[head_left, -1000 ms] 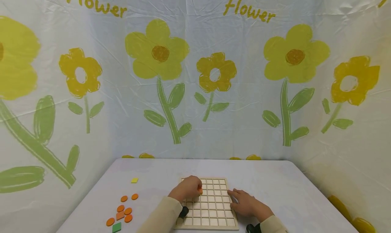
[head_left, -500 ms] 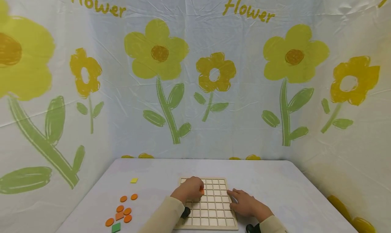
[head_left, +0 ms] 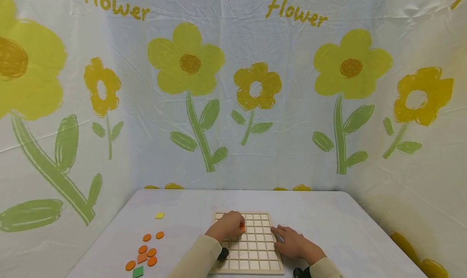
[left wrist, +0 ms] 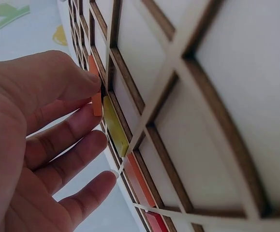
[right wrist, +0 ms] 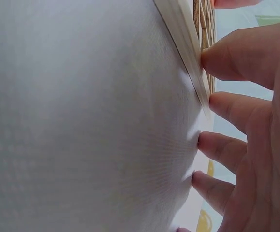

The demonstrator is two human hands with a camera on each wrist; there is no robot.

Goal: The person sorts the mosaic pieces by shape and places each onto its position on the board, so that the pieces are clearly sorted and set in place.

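A wooden grid board (head_left: pixel 254 254) lies on the table with its rows of square cells facing up. Over its upper left part, my left hand (head_left: pixel 227 225) pinches an orange tile (left wrist: pixel 95 94) between thumb and finger, the tile tilted on edge at the grid. Beside it, a yellow tile (left wrist: pixel 114 126), an orange-red tile (left wrist: pixel 139 180) and a red tile (left wrist: pixel 156 222) sit in the cells; in the head view the hand hides them. My right hand (head_left: pixel 293 242) rests at the board's right edge, thumb and a finger touching the frame, fingers spread.
Left of the board lie several orange discs (head_left: pixel 130 265), an orange piece (head_left: pixel 142 258), a green square (head_left: pixel 138 272) and, farther back, a yellow square (head_left: pixel 159 215). A flower-printed curtain (head_left: pixel 255 160) hangs behind the white table (head_left: pixel 310 207).
My left hand has shifted slightly to the right over the board, still pinching the orange tile. The right hand stays in place at the board's edge.
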